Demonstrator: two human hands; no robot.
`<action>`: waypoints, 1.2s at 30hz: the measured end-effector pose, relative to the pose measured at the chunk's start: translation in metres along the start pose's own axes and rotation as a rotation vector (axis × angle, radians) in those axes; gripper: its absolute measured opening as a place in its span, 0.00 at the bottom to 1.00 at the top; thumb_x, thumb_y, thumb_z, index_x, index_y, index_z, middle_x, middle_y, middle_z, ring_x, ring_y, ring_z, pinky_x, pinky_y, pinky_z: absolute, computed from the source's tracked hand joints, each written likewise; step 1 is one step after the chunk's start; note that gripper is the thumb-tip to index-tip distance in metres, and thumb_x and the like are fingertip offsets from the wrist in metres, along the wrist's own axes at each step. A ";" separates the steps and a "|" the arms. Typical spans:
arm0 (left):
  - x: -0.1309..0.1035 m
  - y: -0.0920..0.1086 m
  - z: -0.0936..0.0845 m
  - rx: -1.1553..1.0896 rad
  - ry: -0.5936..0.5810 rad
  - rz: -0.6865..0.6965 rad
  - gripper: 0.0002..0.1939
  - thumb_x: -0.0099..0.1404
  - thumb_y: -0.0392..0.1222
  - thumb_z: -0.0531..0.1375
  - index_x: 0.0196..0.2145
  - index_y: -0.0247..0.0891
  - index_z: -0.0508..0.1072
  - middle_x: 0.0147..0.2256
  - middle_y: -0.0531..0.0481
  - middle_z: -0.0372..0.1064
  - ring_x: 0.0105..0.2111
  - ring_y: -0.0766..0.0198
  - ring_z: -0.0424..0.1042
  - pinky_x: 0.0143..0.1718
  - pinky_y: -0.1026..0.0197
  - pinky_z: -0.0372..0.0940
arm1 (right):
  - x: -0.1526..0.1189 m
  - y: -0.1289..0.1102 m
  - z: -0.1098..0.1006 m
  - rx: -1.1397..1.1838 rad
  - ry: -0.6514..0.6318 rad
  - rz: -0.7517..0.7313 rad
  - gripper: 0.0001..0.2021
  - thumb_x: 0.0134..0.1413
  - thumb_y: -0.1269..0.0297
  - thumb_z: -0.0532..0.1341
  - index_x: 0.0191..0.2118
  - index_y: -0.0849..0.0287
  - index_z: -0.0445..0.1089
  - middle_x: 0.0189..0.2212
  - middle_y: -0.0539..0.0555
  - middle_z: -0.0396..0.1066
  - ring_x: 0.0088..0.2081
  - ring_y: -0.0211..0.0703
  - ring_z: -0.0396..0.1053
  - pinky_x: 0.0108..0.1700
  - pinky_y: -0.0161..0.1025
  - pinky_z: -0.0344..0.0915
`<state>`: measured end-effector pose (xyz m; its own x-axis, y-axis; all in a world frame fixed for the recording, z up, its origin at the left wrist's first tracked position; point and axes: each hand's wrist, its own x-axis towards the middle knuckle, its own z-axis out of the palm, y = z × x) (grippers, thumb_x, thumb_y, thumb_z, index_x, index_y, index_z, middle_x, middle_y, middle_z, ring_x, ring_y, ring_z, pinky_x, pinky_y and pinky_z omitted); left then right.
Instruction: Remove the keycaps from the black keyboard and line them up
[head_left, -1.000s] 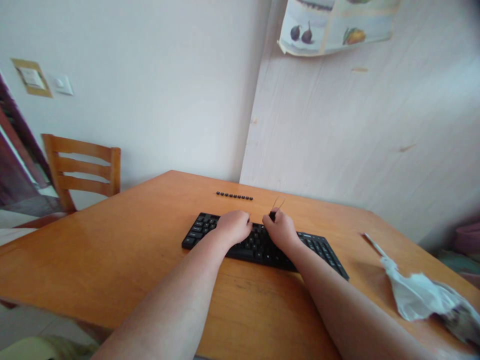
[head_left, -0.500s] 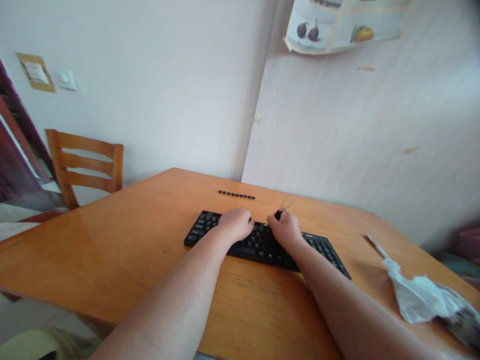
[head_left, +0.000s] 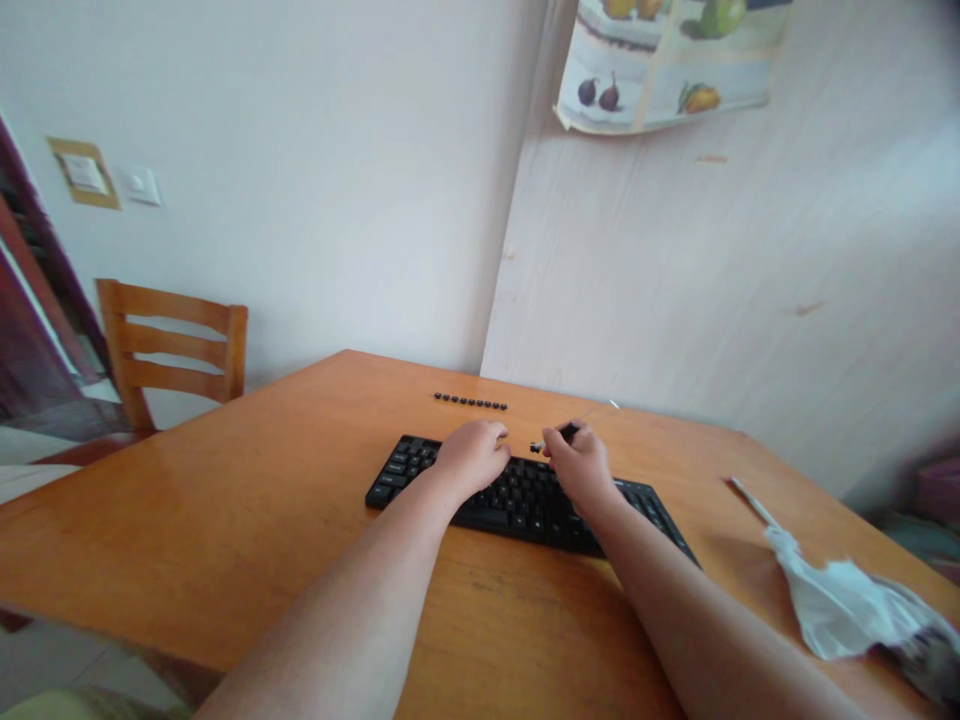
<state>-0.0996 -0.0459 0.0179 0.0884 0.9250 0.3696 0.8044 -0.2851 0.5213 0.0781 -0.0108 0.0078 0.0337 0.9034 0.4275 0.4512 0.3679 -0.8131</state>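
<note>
A black keyboard (head_left: pixel 517 500) lies across the table in front of me. Over its left half rests my left hand (head_left: pixel 474 458), thumb and forefinger apart with nothing between them. My right hand (head_left: pixel 581 465) is closed around the black handle of a wire keycap puller (head_left: pixel 571 431). Thin wire sticks out behind the handle. At the puller's front end, just above the keyboard's back edge, is a small black keycap (head_left: pixel 535 447). Farther back, several black keycaps (head_left: pixel 471 402) stand in a straight row on the table.
The wooden table (head_left: pixel 262 500) meets the wall at the back. To the right lie a white plastic bag (head_left: pixel 840 605) and a thin white stick (head_left: pixel 750 498). A wooden chair (head_left: pixel 176 345) stands at the left. A fruit picture (head_left: pixel 667 70) hangs on the wall.
My right hand has lifted the puller off the keys and tilted it, with a keycap now at its front end. The left hand's fingers have spread apart. The view has tipped up slightly.
</note>
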 end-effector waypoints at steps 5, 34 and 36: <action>0.006 0.007 0.005 -0.360 0.013 -0.038 0.18 0.60 0.43 0.60 0.47 0.36 0.74 0.41 0.42 0.76 0.41 0.59 0.74 0.44 0.59 0.65 | -0.008 -0.016 0.003 0.146 0.005 -0.031 0.14 0.52 0.53 0.58 0.28 0.59 0.67 0.18 0.51 0.69 0.22 0.41 0.66 0.26 0.35 0.59; 0.002 0.013 -0.003 -0.798 -0.045 -0.259 0.18 0.57 0.34 0.58 0.46 0.35 0.66 0.29 0.51 0.70 0.30 0.66 0.71 0.35 0.64 0.64 | -0.012 -0.010 0.014 0.283 -0.107 -0.065 0.19 0.53 0.50 0.57 0.45 0.57 0.71 0.33 0.54 0.73 0.31 0.42 0.72 0.29 0.35 0.65; 0.003 0.010 -0.001 -0.844 -0.052 -0.273 0.17 0.57 0.34 0.58 0.46 0.35 0.66 0.31 0.50 0.71 0.30 0.67 0.71 0.35 0.64 0.65 | -0.011 -0.008 0.012 0.129 -0.103 -0.146 0.15 0.53 0.55 0.57 0.41 0.58 0.73 0.31 0.53 0.73 0.32 0.42 0.72 0.33 0.36 0.65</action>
<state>-0.0916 -0.0463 0.0252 0.0002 0.9922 0.1247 0.1021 -0.1241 0.9870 0.0637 -0.0215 0.0048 -0.1174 0.8538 0.5072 0.3267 0.5155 -0.7922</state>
